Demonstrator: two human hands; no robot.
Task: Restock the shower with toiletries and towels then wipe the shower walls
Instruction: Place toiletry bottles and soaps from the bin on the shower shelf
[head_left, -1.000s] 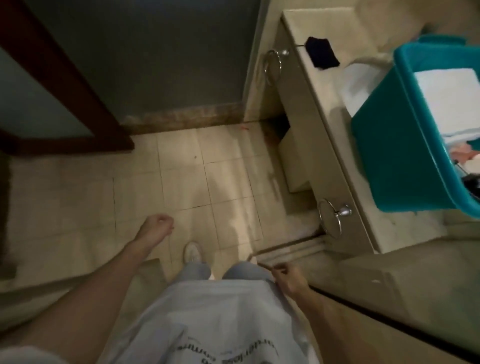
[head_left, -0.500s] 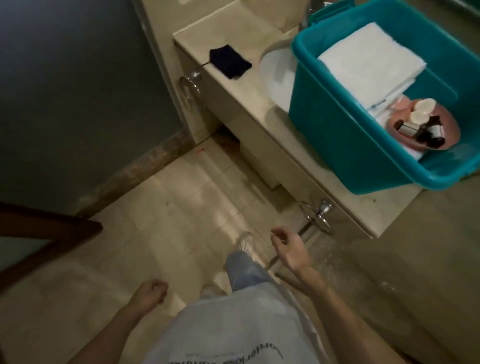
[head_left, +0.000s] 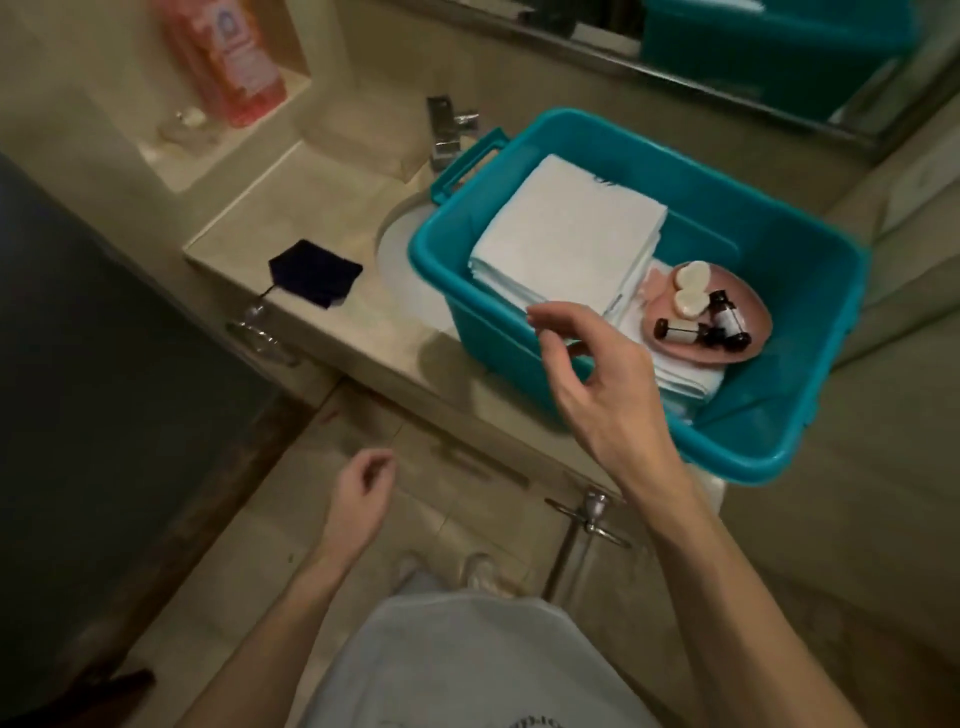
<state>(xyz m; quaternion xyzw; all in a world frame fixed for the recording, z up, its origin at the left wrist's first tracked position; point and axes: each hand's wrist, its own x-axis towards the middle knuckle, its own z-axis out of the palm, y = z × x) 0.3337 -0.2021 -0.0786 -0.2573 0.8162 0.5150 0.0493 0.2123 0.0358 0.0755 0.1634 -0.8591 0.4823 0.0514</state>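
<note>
A teal plastic tub (head_left: 810, 332) sits on the beige vanity counter (head_left: 311, 202), partly over the sink. Inside lies a stack of folded white towels (head_left: 566, 239) and a pink dish (head_left: 761, 338) with small dark-capped bottles (head_left: 724, 317) and two round white soaps (head_left: 688, 288). My right hand (head_left: 592, 379) hovers over the tub's near rim beside the towels, fingers spread, holding nothing. Lower down, over the floor, my left hand (head_left: 361, 493) hangs loosely curled and empty.
A dark folded cloth (head_left: 314, 273) lies on the counter left of the sink (head_left: 410, 275). A chrome tap (head_left: 449, 127) stands behind the sink. An orange-pink bottle (head_left: 231, 57) stands in a wall niche. Towel rings (head_left: 592, 514) hang on the vanity front. A mirror is at the upper right.
The view has swung up from the floor to the vanity. My right hand has risen from my hip to the tub's rim. My left hand stays low.
</note>
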